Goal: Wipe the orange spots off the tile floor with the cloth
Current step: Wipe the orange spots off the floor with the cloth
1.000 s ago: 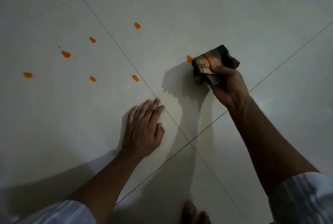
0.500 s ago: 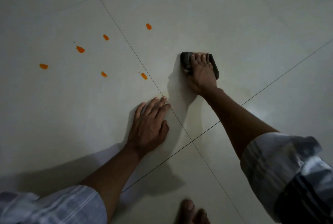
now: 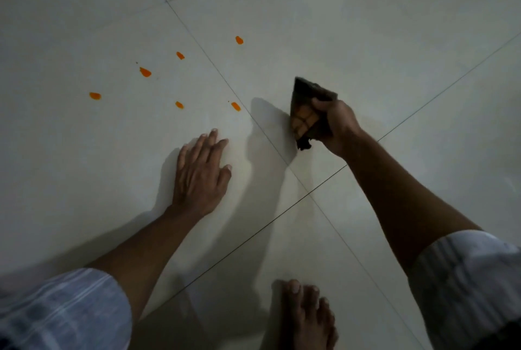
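Right hand (image 3: 337, 124) gripping the folded dark cloth (image 3: 307, 113), lifted off the tile floor (image 3: 366, 39); left hand (image 3: 201, 169) flat, fingers straight, bracing; six orange spots (image 3: 236, 106) remain leftward; next move: lower cloth onto the nearest.
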